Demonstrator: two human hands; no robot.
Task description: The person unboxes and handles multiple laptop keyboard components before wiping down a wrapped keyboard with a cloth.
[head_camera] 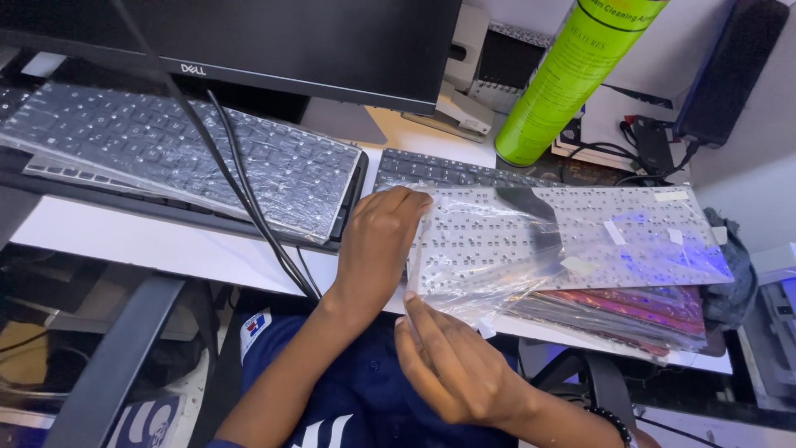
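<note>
Cluttered white desk (166, 241), monitor (315, 41) at the back, green spray can (572, 75) upright behind the work, two black cables (249, 199) trailing off the front edge. Laptop keyboard module (572, 241) lies metal back up in a clear plastic bag (464, 290), on top of a stack of similar bagged modules (630, 319) at the desk's near right. Black ribbon cable (531, 224) runs across its back. Left hand (377, 249) is curled over the module's left end, fingers pressing on the top corner. Right hand (452, 365) has fingers extended, tips pinching the loose bag edge at the lower left corner. Second wrapped keyboard (182, 158) sits key-side up to the left, well apart. Judgement: it looks like the bag mouth is being worked at the left end. To do it well, keep the left hand pinning the module flat, draw the plastic along the module's length rather than up, and keep the film clear of the ribbon cable so it doesn't snag or kink. The stack underneath could shift, so pull gently.
</note>
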